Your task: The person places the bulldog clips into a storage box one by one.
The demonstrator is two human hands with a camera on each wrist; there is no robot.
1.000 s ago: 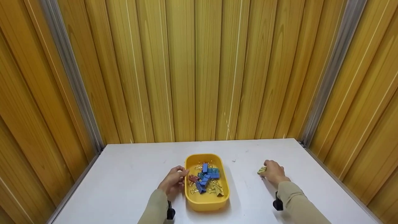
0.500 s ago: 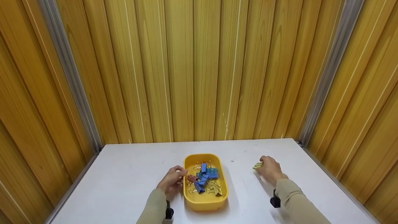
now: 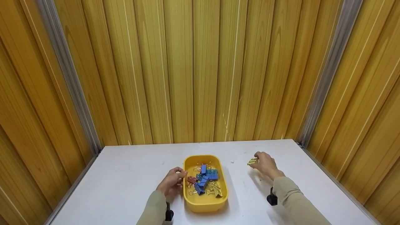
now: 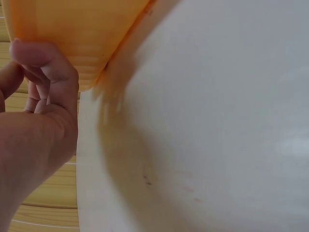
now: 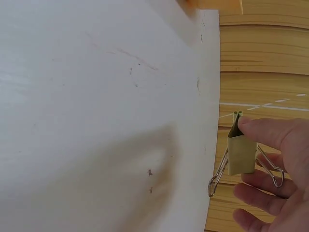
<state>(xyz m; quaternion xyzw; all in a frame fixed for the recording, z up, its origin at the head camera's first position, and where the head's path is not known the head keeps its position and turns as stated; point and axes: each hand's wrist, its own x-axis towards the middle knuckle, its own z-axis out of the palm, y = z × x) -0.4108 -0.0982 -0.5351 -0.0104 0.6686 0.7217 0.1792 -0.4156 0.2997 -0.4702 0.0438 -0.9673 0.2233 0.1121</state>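
Note:
A yellow plastic basket stands on the white table with binder clips in it: blue clips, a red clip, teal ones and a yellow one. At the basket's left side, my left hand holds the rim, its thumb at the edge and its other fingers curled by the outer wall. To the right of the basket, my right hand pinches a yellow-green binder clip above the table. Both wire handles of this clip are spread out. The thumb presses on the clip's body; some fingertips are hidden behind it.
Wood-patterned panels rise behind the white table and on both sides. Metal posts stand at the back corners. A small scrap lies right of the basket.
My right hand has lifted the yellow-green binder clip and carried it leftward and toward the back of the table. The left hand stays at the basket's rim. The view has shifted slightly.

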